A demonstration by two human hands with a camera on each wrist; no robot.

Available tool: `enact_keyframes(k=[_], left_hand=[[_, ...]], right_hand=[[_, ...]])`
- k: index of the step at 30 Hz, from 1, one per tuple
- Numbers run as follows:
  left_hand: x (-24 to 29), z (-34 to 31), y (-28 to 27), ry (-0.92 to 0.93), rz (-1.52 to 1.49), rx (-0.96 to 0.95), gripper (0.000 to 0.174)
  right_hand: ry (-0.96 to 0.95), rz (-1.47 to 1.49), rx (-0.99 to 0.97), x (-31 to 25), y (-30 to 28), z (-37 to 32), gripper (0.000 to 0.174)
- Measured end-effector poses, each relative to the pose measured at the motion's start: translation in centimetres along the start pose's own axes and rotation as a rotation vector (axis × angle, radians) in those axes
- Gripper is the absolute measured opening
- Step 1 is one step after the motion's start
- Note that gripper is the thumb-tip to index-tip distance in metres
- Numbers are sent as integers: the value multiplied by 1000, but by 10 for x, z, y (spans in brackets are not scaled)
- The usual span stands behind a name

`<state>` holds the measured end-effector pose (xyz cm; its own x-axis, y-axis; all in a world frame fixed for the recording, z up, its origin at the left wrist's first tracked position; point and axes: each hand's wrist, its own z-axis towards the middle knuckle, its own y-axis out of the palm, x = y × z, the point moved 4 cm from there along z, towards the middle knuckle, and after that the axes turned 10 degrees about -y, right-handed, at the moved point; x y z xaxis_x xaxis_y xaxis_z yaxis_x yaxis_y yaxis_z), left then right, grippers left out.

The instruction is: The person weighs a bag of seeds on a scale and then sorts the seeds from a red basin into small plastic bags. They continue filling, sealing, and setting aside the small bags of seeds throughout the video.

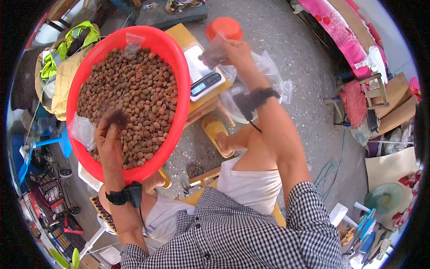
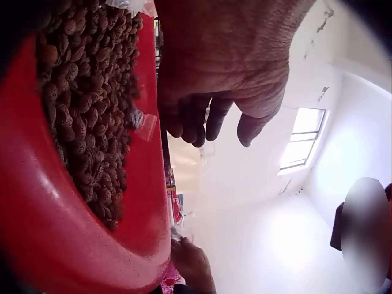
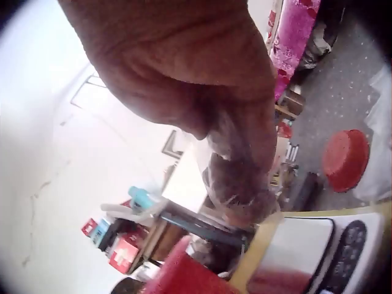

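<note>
1. Behind the fingers of the left hand [image 1: 109, 142], at the wrist: a black strap [image 1: 117, 197] with a dark, boxy unit [image 1: 135, 193] and a thin black cable [image 1: 143, 220].
2. Behind the fingers of the right hand [image 1: 239, 54]: a broad black band [image 1: 263, 95], another thin cable [image 1: 255, 127].
3. Well back from the fingers: a black-and-white checked shirt [image 1: 251, 219], with sleeves and dark round buttons [image 1: 207, 255].
4. Apart from the fingers: white shorts [image 1: 257, 181], bluish lettering [image 1: 156, 229] on one leg; yellow slippers [image 1: 212, 130].

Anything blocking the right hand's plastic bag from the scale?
Nothing visible. The right hand holds the plastic bag near the scale, no object between them; the red tub is off to one side.
</note>
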<state>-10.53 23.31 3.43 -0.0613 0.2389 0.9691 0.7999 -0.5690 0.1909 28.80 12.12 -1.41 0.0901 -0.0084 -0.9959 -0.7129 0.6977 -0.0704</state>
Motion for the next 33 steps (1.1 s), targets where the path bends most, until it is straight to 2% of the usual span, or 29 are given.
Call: enact_keyframes(k=[2, 5, 6, 9, 12, 15, 16, 19, 22, 33], left_hand=[[0, 4, -2, 6, 6, -9, 34], [2, 4, -3, -5, -11, 21, 34], [3, 3, -3, -3, -14, 19, 34], [4, 4, -6, 15, -23, -3, 34], [3, 6, -10, 32, -19, -31, 34], [5, 5, -10, 46, -18, -18, 34], [5, 6, -12, 49, -23, -16, 34], [5, 5, -12, 57, -12, -14, 34], [5, 4, -16, 21, 5, 39, 34], [8, 5, -31, 31, 1, 53, 35]], right_hand=[[103, 70, 17, 16, 18, 6, 24], [94, 308, 19, 35, 37, 4, 23], [162, 401, -81, 42, 45, 8, 23], [85, -137, -175, 50, 30, 21, 24], [-272, -602, 157, 33, 7, 27, 35], [-170, -481, 177, 25, -13, 32, 34], [-209, -429, 200, 27, -19, 34, 34], [-160, -309, 160, 21, -32, 37, 34], [-24, -251, 141, 7, -40, 32, 35], [-41, -248, 149, -5, -41, 24, 35]])
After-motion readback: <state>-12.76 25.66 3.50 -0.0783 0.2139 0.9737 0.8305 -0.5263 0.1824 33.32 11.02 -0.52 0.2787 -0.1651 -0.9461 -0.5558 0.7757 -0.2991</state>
